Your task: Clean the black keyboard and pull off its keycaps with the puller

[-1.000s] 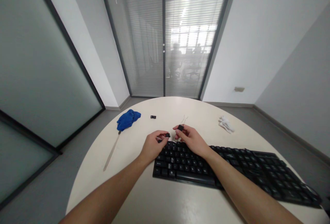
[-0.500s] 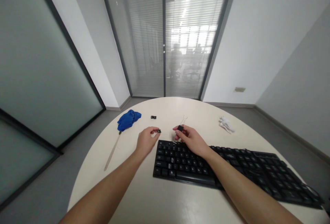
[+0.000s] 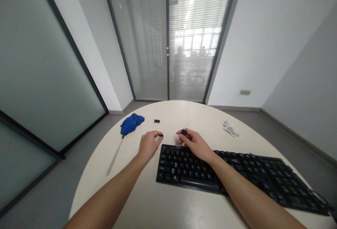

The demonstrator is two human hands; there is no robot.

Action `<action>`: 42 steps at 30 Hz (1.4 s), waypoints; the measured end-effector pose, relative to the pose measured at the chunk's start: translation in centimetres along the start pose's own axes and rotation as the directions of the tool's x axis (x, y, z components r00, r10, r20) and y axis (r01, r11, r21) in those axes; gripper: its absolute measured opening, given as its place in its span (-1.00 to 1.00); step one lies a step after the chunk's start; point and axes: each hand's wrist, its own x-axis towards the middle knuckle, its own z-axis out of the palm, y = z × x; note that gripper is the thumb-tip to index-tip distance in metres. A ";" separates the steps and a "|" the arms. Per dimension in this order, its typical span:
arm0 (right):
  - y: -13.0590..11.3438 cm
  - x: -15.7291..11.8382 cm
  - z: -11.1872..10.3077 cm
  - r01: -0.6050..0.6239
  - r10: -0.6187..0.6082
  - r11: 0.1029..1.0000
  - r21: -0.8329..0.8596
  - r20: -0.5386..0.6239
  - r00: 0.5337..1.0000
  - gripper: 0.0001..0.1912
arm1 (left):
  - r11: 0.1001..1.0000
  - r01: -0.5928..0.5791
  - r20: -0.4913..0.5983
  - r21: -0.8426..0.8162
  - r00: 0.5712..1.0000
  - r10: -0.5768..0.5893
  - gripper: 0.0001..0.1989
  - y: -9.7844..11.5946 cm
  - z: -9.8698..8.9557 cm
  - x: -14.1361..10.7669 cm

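Beyond the left end of the black keyboard (image 3: 195,183), my left hand (image 3: 149,144) pinches a small black keycap (image 3: 161,136) between thumb and fingertips. My right hand (image 3: 196,144) is closed on another small black piece (image 3: 184,132), just past the keyboard's top row. A thin wire tool (image 3: 187,123) sticks out behind the right hand's fingers; how it is held is hidden. Two small black keycaps (image 3: 157,121) lie side by side on the table, farther back than my left hand.
A blue cloth (image 3: 131,123) lies at the table's left, with a thin pale stick (image 3: 115,157) in front of it. White gloves or cloth (image 3: 230,128) rest at the right. The round table (image 3: 94,172) has a curved edge; my right forearm passes over the keyboard.
The keycap in my left fingers has tilted and shows less of its underside. Both hands otherwise stay nearly in place, and the whole view has shifted slightly.
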 end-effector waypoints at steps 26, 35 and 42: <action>0.0 0.1 0.0 0.009 -0.009 1.000 0.005 0.012 1.000 -0.61 | 0.905 -0.232 0.018 0.356 0.970 0.242 -0.85 -0.8 1.4 8.1; 0.0 0.1 0.0 0.010 -0.010 1.000 -0.008 0.014 1.000 -0.62 | 0.903 -0.217 0.000 0.372 0.972 0.233 -0.84 -1.5 1.7 8.3; -0.1 0.0 0.1 0.003 -0.003 1.000 -0.010 0.004 1.000 -0.61 | 0.903 -0.213 0.003 0.372 0.974 0.228 -0.82 -1.7 1.7 8.2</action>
